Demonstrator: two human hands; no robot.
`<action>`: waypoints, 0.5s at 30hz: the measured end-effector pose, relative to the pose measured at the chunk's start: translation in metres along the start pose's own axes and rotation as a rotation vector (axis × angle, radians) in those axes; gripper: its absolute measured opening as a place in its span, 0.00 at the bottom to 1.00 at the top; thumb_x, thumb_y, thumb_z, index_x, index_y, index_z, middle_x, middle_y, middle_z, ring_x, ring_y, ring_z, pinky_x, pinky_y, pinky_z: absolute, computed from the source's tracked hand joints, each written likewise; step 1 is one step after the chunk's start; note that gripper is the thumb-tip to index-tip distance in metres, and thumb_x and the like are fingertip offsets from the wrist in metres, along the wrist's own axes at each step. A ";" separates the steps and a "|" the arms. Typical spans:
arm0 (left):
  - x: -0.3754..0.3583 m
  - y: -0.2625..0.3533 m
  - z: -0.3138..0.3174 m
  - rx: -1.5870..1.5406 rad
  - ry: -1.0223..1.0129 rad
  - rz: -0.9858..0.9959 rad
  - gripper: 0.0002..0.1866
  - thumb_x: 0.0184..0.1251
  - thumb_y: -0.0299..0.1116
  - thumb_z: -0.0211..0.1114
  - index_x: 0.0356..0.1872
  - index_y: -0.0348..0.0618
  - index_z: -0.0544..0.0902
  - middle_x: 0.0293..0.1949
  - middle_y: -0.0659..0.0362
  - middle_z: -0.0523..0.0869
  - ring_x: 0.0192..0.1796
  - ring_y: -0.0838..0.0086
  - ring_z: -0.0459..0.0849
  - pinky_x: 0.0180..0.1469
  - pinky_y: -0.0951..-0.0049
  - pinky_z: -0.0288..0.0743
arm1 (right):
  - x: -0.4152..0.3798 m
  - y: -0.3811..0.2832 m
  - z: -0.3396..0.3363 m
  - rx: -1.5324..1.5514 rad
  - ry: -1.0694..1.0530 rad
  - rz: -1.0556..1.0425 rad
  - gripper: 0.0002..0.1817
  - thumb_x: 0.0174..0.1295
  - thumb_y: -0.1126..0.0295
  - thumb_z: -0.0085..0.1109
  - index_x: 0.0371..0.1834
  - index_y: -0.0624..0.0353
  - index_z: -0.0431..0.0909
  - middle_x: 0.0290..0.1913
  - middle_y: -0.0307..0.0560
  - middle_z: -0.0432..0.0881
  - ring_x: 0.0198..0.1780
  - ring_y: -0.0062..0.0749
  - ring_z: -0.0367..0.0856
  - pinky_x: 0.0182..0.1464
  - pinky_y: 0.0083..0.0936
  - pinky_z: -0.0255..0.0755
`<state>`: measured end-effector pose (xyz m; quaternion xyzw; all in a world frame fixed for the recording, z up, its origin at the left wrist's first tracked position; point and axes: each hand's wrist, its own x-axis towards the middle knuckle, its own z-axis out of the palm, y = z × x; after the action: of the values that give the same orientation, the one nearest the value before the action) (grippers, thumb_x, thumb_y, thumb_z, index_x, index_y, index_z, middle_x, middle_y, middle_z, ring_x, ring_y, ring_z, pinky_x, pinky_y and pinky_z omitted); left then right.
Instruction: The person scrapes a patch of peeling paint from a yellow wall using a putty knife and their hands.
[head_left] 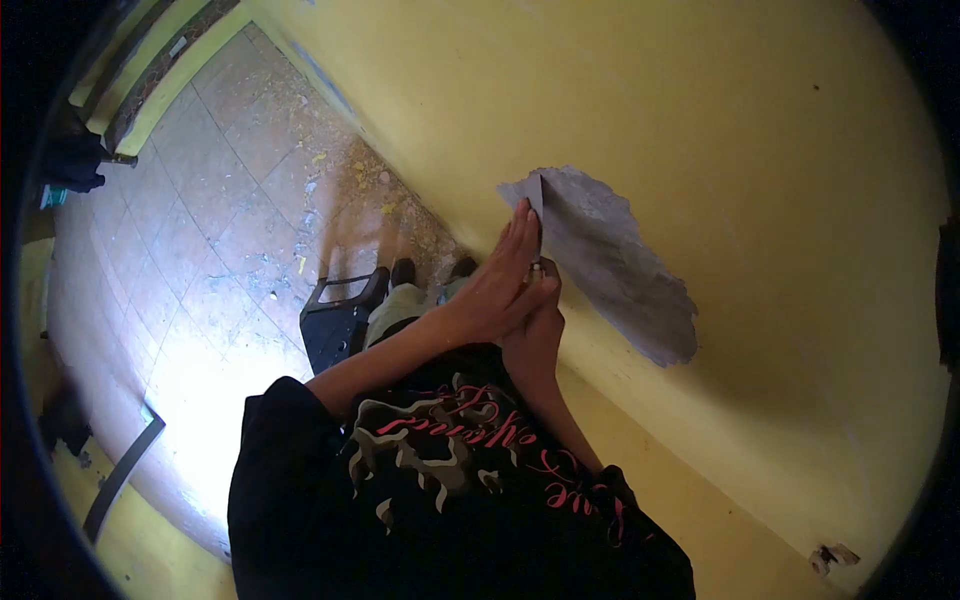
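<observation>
A wide, thin scraper blade [536, 212], seen nearly edge-on, rests against the yellow wall at the left end of a bare grey patch [620, 265]. The patch has ragged paint edges. My right hand [535, 335] is closed around the scraper's handle, which is mostly hidden; a small pale spot shows by its knuckles. Over it lies my left hand [500, 290], its fingers stretched along the blade and pressing on it, its thumb side across my right hand.
The yellow wall [760, 150] rises close in front. Paint flakes and crumbs [365, 185] litter the tiled floor [225, 200] along its base. A black case with a handle [338, 325] stands by my feet. A broken hole [833, 558] shows low at the right.
</observation>
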<state>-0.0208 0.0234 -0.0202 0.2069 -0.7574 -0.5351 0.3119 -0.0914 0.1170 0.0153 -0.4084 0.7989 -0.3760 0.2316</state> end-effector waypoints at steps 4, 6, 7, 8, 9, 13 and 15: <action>-0.002 0.001 0.002 0.009 -0.049 0.003 0.43 0.74 0.43 0.53 0.73 0.22 0.40 0.74 0.27 0.40 0.78 0.41 0.36 0.77 0.52 0.37 | 0.005 0.001 -0.010 0.075 0.001 -0.011 0.22 0.70 0.69 0.47 0.66 0.63 0.64 0.51 0.70 0.80 0.52 0.62 0.81 0.50 0.42 0.75; 0.001 0.002 0.002 -0.020 -0.023 -0.016 0.43 0.74 0.42 0.54 0.73 0.22 0.40 0.74 0.28 0.39 0.78 0.41 0.36 0.77 0.52 0.37 | 0.013 -0.011 -0.009 0.027 0.000 0.047 0.21 0.71 0.68 0.47 0.65 0.63 0.67 0.49 0.69 0.81 0.52 0.61 0.82 0.49 0.42 0.76; 0.004 0.001 0.001 -0.041 0.019 -0.027 0.43 0.73 0.42 0.55 0.73 0.22 0.39 0.74 0.28 0.39 0.78 0.41 0.36 0.77 0.52 0.37 | 0.018 -0.015 -0.008 -0.022 -0.007 0.087 0.20 0.71 0.67 0.47 0.63 0.62 0.69 0.47 0.68 0.82 0.51 0.60 0.82 0.48 0.42 0.76; 0.001 0.002 0.003 -0.042 0.008 -0.029 0.43 0.73 0.42 0.55 0.73 0.22 0.39 0.74 0.28 0.39 0.78 0.41 0.36 0.77 0.52 0.37 | 0.014 -0.013 -0.011 -0.018 -0.001 0.096 0.20 0.71 0.67 0.47 0.63 0.62 0.69 0.47 0.68 0.82 0.51 0.60 0.82 0.48 0.42 0.76; -0.002 0.004 0.005 -0.049 -0.012 -0.017 0.44 0.73 0.41 0.55 0.73 0.22 0.39 0.74 0.28 0.39 0.78 0.40 0.36 0.77 0.53 0.37 | 0.010 -0.011 -0.015 0.024 -0.007 0.127 0.19 0.73 0.65 0.45 0.62 0.64 0.70 0.47 0.64 0.83 0.50 0.48 0.82 0.50 0.36 0.74; 0.001 0.000 0.006 -0.027 -0.014 -0.020 0.43 0.74 0.42 0.55 0.73 0.24 0.40 0.74 0.27 0.38 0.78 0.40 0.36 0.77 0.54 0.39 | 0.009 -0.005 -0.014 0.003 0.043 0.139 0.18 0.75 0.64 0.43 0.56 0.68 0.74 0.43 0.57 0.83 0.43 0.37 0.82 0.48 0.29 0.73; -0.010 0.007 0.013 -0.057 -0.056 -0.011 0.42 0.74 0.42 0.54 0.74 0.25 0.41 0.74 0.28 0.38 0.78 0.41 0.36 0.77 0.55 0.39 | -0.005 0.000 -0.018 0.007 0.070 0.109 0.17 0.74 0.65 0.44 0.55 0.66 0.74 0.41 0.62 0.83 0.44 0.50 0.82 0.47 0.37 0.74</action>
<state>-0.0218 0.0411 -0.0191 0.1870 -0.7492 -0.5637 0.2933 -0.1006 0.1285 0.0264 -0.3502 0.8262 -0.3797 0.2248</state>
